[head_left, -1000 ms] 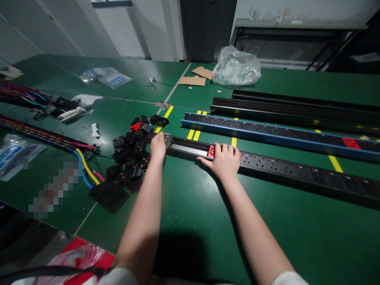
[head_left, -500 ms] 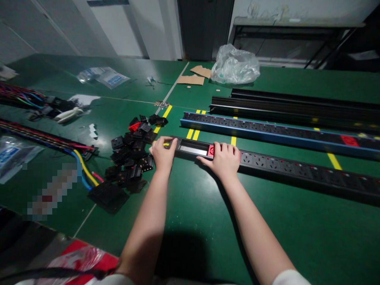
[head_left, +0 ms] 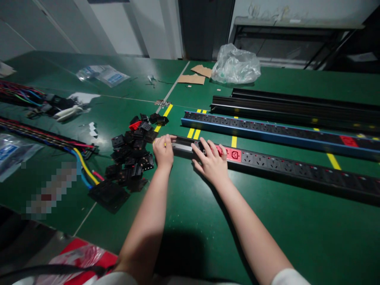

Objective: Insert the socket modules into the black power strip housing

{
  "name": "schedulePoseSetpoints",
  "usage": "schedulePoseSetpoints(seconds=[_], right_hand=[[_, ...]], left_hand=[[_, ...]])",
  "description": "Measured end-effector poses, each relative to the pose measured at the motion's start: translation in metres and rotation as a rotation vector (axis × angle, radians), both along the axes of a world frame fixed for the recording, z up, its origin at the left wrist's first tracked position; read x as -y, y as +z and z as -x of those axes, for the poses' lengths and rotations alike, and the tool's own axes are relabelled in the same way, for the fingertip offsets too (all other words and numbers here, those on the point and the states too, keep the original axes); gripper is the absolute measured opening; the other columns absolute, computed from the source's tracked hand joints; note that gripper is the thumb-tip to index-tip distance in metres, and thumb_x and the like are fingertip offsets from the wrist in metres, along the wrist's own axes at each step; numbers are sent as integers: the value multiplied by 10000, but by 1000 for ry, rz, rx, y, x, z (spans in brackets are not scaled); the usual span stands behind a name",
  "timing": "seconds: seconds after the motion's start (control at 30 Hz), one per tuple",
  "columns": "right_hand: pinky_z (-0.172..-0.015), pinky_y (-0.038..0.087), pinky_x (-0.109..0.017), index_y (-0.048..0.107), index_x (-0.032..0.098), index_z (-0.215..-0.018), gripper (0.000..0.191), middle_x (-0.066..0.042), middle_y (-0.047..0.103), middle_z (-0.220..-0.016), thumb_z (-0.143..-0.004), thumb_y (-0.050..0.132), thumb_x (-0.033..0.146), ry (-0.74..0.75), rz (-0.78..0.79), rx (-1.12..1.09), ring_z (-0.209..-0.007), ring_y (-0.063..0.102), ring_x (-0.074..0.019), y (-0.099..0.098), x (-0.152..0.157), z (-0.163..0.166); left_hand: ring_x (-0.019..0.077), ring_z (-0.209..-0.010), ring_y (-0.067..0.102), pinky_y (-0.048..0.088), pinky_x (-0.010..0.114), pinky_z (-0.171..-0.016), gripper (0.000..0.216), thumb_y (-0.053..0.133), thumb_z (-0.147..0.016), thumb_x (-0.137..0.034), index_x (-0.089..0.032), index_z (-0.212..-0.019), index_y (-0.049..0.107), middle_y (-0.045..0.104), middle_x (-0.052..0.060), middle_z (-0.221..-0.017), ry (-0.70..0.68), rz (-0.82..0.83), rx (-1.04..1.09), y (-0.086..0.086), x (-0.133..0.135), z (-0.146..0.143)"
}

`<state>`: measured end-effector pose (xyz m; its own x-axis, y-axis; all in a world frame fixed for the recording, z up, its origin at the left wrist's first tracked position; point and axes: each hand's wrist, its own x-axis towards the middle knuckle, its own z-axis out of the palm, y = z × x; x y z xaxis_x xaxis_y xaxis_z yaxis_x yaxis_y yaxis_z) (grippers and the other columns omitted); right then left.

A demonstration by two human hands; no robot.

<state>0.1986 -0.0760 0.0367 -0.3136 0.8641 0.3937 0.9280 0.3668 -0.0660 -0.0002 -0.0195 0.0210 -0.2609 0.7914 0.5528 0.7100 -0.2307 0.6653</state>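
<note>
Green worktop (head_left: 184, 206) crossed by yellow markings, with a pale wall (head_left: 139, 27) and a dark door (head_left: 204, 29) beyond. A black socket strip (head_left: 285, 170) lies along the near part of the surface, running from the person's hands to the right edge of the view. Work on it appears well advanced: a long row of black sockets (head_left: 273, 163) occupies the channel, followed toward the left by red sockets (head_left: 234, 154). A stretch near the left end shows a bare metallic interior (head_left: 183, 147) and seems to be the part left unfilled.

The hands are apart from each other, both at this end of the strip. The left hand (head_left: 163, 151) is folded about its extreme left end; the right hand (head_left: 213, 164) lies across it with fingers spread, between the bare interior and the exposed red sockets. What sits beneath the right fingertips cannot be made out with certainty. Just left of the left hand is a heap of loose black modules (head_left: 135, 148); a blue socket strip (head_left: 267, 133) lies parallel on the far side
</note>
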Motion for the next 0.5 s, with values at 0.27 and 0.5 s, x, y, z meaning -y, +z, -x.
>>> schedulePoseSetpoints(seconds=[0.27,0.5], right_hand=[[-1037,245,-426,516,266,-1376,506,-89,451,-1488,-941,419,507,-122,44,-54,-1310,386,-286,3,1,-9],[-1007,259,-458,476,279,-1421,531,-91,505,-1435,-925,474,469,-130,39,-37,-1279,394,-323,-1,-2,-3]], left_hand=[[189,-849,618,425,331,-865,407,335,-993,-378,-211,-879,689,698,40,-827,72,37,75,-5,-6,4],[200,-987,587,422,328,-919,242,431,-946,-317,-200,-994,637,672,61,-994,187,45,98,-11,-8,5]])
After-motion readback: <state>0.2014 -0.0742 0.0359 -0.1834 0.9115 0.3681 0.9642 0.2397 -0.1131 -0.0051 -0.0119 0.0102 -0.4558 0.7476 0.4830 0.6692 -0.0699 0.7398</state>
